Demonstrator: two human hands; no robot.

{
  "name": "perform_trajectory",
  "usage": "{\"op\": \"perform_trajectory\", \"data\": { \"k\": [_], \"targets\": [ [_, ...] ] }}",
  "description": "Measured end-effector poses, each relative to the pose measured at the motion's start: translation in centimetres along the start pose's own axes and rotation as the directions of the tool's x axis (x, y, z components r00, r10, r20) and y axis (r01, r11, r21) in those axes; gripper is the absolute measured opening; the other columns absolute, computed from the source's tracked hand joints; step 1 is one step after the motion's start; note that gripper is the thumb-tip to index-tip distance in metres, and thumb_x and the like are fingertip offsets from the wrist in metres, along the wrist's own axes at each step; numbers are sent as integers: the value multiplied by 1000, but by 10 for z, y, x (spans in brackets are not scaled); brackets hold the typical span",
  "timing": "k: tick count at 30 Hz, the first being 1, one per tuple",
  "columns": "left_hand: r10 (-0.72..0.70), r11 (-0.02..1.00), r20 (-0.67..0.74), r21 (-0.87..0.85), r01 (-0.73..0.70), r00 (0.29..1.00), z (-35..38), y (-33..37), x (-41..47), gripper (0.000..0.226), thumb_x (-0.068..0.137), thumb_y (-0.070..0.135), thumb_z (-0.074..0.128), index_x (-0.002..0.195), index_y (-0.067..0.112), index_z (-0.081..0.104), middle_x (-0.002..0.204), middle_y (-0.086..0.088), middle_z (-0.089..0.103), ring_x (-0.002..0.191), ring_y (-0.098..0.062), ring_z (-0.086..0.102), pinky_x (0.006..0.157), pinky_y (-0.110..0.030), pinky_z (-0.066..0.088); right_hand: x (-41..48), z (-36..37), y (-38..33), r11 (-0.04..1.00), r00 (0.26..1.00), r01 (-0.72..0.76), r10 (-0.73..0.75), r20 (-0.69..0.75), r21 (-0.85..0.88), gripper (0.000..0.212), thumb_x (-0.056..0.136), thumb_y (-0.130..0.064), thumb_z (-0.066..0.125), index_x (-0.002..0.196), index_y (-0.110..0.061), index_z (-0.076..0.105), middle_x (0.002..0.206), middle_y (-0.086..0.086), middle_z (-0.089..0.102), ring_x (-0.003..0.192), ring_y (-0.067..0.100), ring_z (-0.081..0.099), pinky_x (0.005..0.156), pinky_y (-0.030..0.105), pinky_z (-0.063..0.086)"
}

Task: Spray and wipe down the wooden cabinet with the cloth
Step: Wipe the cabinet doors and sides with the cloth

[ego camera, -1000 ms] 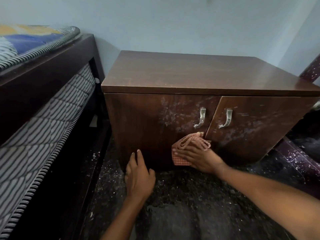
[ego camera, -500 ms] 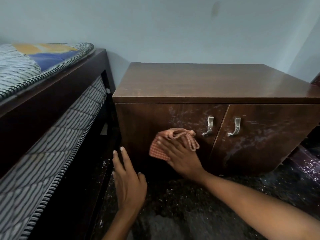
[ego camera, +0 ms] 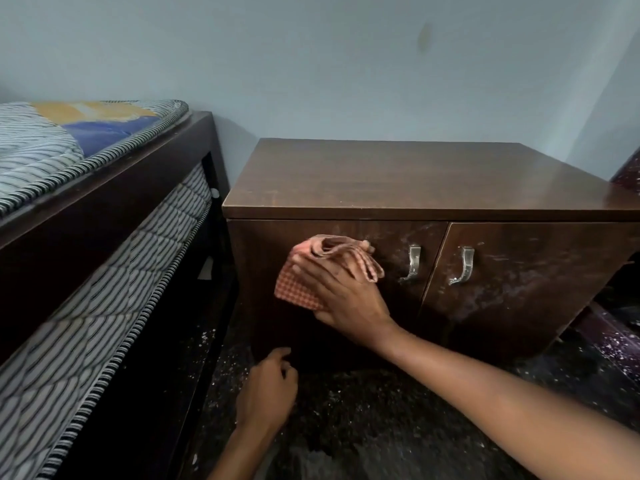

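Orange checked cloth point(ego camera: 297, 292) is lying under the right hand's point(ego camera: 346, 296) flat, straight-fingered grip, pressed against the wooden cabinet's point(ego camera: 381, 181) left door point(ego camera: 256, 258), mid-frame.

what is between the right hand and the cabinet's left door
The orange checked cloth: the right hand presses it against the cabinet's left door, as the head view shows.

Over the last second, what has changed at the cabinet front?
The right hand slid the cloth left and upward across the left door, away from the handles. The left hand, whose fingers were straight, now has them loosely curled. Both doors stayed shut, and the right door kept its white smears.
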State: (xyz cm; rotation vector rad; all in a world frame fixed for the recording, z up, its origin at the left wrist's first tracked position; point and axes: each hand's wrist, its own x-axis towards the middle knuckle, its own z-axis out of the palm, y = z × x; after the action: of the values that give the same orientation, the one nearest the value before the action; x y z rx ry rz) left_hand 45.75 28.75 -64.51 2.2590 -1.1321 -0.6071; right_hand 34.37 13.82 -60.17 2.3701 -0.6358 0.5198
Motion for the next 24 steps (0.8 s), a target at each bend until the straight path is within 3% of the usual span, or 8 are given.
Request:
{"op": "perform_trajectory", "data": {
  "k": [3, 6, 10, 12, 14, 18, 21, 24],
  "targets": [
    [-7, 1000, 21, 16, 7, 1000, -1, -6, 0, 36, 91, 23, 49, 126, 29, 57, 104, 8, 69, 89, -14, 65, 83, -31, 52, -32, 16, -9, 987, 988, -155, 155, 10, 43, 97, 71, -46, 60, 150, -21, 10, 158, -6, -10, 137, 17, 25, 111, 43, 10],
    [3, 1000, 6, 8, -3, 1000, -4, -13, 0, 34, 91, 23, 49, 123, 30, 58, 97, 10, 70, 87, -13, 65, 81, -30, 52, -49, 39, -31, 986, 983, -162, 160, 91, 23, 103, 67, -40, 67, 150, -21, 9, 157, -4, -12, 129, 18, 33, 109, 46, 9],
    [32, 999, -19, 16, -32, 999, -5, -19, 2, 33, 91, 23, 50, 122, 30, 59, 100, 7, 70, 90, -14, 66, 82, -31, 52, -26, 32, -38, 997, 1000, -15, 14, 22, 75, 81, 74, -21, 59, 147, -22, 25, 155, -9, 16, 130, 14, 32, 114, 35, -12],
    [42, 999, -20, 29, -41, 999, -4, -16, 2, 33, 91, 23, 50, 122, 31, 59, 104, 6, 71, 94, -15, 65, 84, -32, 51, -4, 13, -31, 999, 997, 22, -19, -76, 37, 74, 78, -18, 52, 147, -21, 25, 153, -10, 22, 134, 11, 26, 114, 34, -13],
    [49, 999, -28, 9, -48, 998, -2, -13, 5, 33, 90, 21, 50, 120, 31, 60, 107, 4, 71, 96, -16, 66, 85, -33, 52, 12, -2, -26, 997, 990, -41, 32, -139, -64, 73, 82, -25, 52, 148, -22, 20, 154, -9, 20, 139, 11, 18, 114, 38, -4],
    [93, 993, -83, -64, -98, 992, -6, -4, 6, 31, 91, 17, 50, 117, 28, 63, 105, 4, 72, 94, -14, 66, 84, -32, 52, 6, -7, -26, 964, 942, -266, 261, -214, 6, 72, 84, -34, 55, 148, -22, 23, 156, -7, 19, 140, 15, 19, 105, 51, 20],
    [111, 985, -123, -121, -126, 986, -11, 0, 4, 31, 91, 13, 50, 115, 24, 65, 105, 4, 72, 96, -15, 66, 85, -33, 51, -8, 6, -31, 938, 915, -347, 335, -226, -16, 76, 81, -44, 52, 147, -21, 24, 154, -4, 18, 138, 19, 20, 103, 54, 23],
    [113, 979, -156, -150, -136, 981, -14, -2, 3, 30, 90, 13, 50, 114, 24, 66, 103, 4, 72, 96, -17, 66, 85, -36, 52, -12, 20, -37, 943, 932, -330, 319, -170, -40, 90, 77, -50, 56, 149, -19, 12, 156, 0, 4, 140, 22, 9, 104, 56, 19]
  ]
}}
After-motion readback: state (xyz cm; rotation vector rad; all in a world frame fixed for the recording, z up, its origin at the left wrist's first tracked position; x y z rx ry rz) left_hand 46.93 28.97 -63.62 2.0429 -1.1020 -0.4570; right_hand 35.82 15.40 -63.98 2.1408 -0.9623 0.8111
